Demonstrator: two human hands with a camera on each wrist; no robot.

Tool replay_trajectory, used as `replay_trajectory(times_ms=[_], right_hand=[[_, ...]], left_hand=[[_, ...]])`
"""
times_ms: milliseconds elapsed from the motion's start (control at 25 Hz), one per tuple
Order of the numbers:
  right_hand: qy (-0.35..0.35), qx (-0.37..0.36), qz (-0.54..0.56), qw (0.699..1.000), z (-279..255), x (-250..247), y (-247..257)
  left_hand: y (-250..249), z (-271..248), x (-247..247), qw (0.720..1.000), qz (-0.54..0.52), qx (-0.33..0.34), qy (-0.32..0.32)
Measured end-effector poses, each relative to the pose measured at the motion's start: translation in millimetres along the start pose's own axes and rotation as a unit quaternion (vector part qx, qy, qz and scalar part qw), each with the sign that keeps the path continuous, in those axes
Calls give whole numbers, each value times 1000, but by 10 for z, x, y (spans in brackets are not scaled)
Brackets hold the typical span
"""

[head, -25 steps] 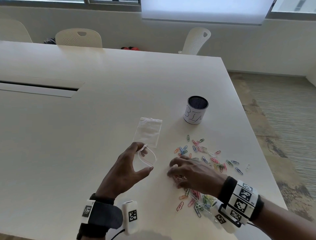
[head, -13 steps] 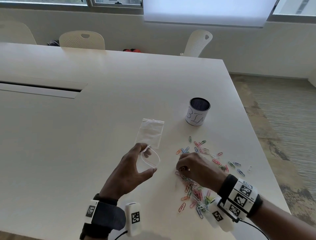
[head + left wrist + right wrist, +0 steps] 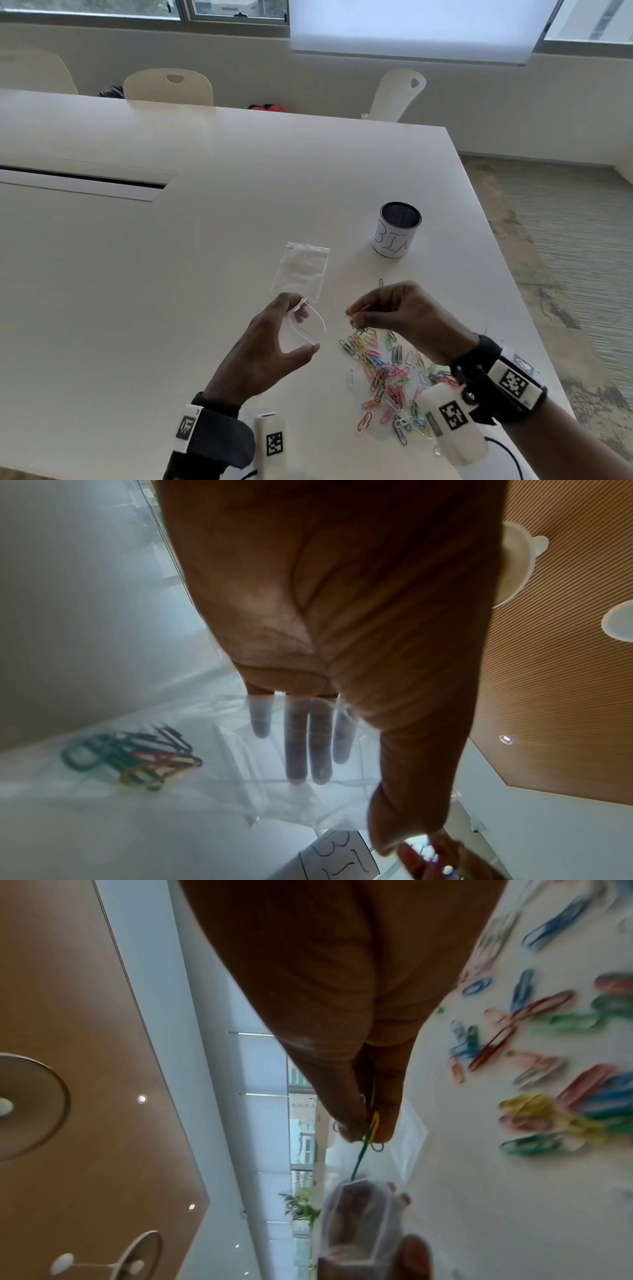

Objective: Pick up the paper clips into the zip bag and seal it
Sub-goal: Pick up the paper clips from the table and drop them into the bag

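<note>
A clear zip bag (image 3: 301,272) lies on the white table (image 3: 171,274), its near mouth (image 3: 306,323) held agape between thumb and fingers of my left hand (image 3: 270,346). Through the bag my left fingers (image 3: 304,739) show, with a few clips (image 3: 137,758) lying inside. My right hand (image 3: 394,315) is raised just right of the mouth, pinching a small bunch of coloured paper clips (image 3: 371,1129). A green one dangles toward the bag (image 3: 359,1218). Several loose paper clips (image 3: 390,377) lie scattered under my right wrist.
A black mesh cup with a white "BIN" label (image 3: 395,229) stands behind the clips. The table's right edge (image 3: 507,274) runs close past the pile. A long cable slot (image 3: 82,181) is at the left. Chairs (image 3: 168,85) stand at the far side.
My right hand gathered clips from the table, closed on a bunch and lifted it toward the bag's mouth. My left hand kept the mouth held apart.
</note>
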State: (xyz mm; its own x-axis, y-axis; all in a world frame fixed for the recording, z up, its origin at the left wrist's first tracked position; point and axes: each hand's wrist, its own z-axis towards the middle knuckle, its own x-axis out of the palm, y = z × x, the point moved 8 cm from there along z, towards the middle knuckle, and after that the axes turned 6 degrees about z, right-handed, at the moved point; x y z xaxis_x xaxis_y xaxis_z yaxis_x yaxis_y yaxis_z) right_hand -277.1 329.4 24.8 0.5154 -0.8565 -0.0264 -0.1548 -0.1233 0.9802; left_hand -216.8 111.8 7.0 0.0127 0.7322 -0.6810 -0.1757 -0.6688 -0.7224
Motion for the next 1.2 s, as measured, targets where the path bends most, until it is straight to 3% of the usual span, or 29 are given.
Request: replay_trajectory(times_ms=[120, 240, 400, 840, 1080, 1200], right_hand=[[-50, -54, 23, 997, 3, 131, 251], [-55, -110, -45, 991, 14, 386, 395], [-9, -87, -92, 992, 94, 634, 365], [-10, -120, -221, 968, 210, 798, 461], [-64, -105, -235, 964, 252, 285, 515], [-133, -91, -325, 932, 339, -233, 395]], left_hand=[[-2, 3, 1, 1000, 8, -2, 1], [0, 3, -12, 1000, 5, -8, 1], [-14, -6, -34, 1000, 3, -13, 5], [27, -19, -57, 999, -7, -34, 4], [39, -24, -49, 999, -5, -32, 3], [25, -13, -20, 999, -12, -31, 10]])
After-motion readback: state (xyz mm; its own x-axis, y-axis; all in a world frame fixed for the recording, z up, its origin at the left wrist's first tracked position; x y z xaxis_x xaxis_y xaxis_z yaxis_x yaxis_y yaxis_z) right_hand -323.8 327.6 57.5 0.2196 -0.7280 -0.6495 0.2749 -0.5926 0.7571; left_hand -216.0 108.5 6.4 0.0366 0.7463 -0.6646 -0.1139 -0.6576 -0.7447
